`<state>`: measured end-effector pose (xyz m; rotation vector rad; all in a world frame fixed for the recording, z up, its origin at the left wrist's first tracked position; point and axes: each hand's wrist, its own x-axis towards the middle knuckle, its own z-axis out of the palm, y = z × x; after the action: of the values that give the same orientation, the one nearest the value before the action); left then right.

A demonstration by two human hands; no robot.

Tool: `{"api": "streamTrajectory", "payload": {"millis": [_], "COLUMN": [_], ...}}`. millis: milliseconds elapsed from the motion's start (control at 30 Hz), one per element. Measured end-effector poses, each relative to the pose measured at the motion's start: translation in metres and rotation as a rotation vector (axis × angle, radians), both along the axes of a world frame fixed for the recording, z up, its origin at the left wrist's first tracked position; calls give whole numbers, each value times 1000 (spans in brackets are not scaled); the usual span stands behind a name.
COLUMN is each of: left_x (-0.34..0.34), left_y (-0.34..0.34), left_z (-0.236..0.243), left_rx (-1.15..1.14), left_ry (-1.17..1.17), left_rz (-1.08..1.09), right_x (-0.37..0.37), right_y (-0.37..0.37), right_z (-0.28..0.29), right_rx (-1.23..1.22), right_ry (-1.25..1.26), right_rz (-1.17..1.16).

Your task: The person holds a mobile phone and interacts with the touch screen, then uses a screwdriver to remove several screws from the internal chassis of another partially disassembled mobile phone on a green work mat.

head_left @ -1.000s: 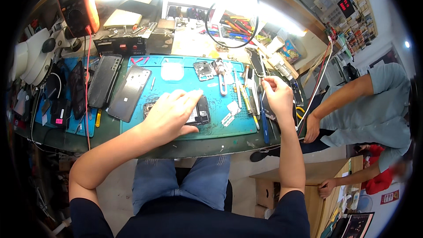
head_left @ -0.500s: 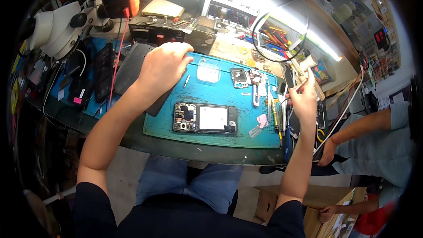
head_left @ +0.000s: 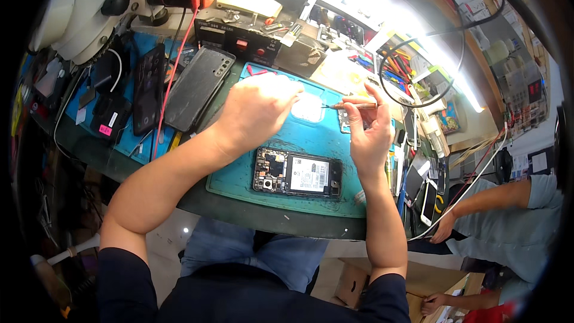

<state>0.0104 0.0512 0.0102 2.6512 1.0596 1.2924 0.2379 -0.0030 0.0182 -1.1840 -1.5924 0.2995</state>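
Note:
An opened phone (head_left: 278, 170) lies on the blue repair mat (head_left: 239, 188), its circuit board and white-labelled battery exposed. Beyond it, my left hand (head_left: 257, 110) hovers over the mat with thumb and fingertips pinched together; what they hold, if anything, is hidden. Its fingertips are beside a small clear plastic tray (head_left: 310, 109). From the other side my right hand (head_left: 371, 134) grips a slim screwdriver (head_left: 359, 106) between thumb and fingers. The dark tip of that tool points left, toward the tray. Part of a metal phone frame (head_left: 344, 121) shows behind my right hand.
A dark phone back cover (head_left: 197, 87) and a black phone (head_left: 148, 90) lie left of the mat, near a white microscope (head_left: 78, 18). A red cable (head_left: 173, 78) crosses there. Pliers and a white phone (head_left: 429, 202) are at right, near another person's arm (head_left: 484, 200).
My right hand has moved left from the tools at the right edge, bringing the screwdriver toward the tray. My left hand has come lower and closer to it. The view has shifted.

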Motion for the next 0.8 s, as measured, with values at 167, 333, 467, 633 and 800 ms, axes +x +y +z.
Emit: {"api": "streamTrajectory", "payload": {"millis": [167,333,467,633,800], "left_x": [1,5,12,12,14], "left_y": [-1,-1,-4,-8,-7], "left_z": [-2,-7,-9,-11,-16], "left_rx": [-8,-53,-86,-216,-276], "left_ry": [26,6,-90,-131,-155], "left_rz": [-31,-56,-125,-210,-247], "right_x": [4,9,-2,-12,-10], "right_y": [7,10,-6,-19,-25], "right_z": [-6,-8,5,10,13], "right_rx": [-43,-9,-25,-25,-8], "right_ry": [-27,9,101,59,29], "right_rz": [-12,-47,14,83,117]}}
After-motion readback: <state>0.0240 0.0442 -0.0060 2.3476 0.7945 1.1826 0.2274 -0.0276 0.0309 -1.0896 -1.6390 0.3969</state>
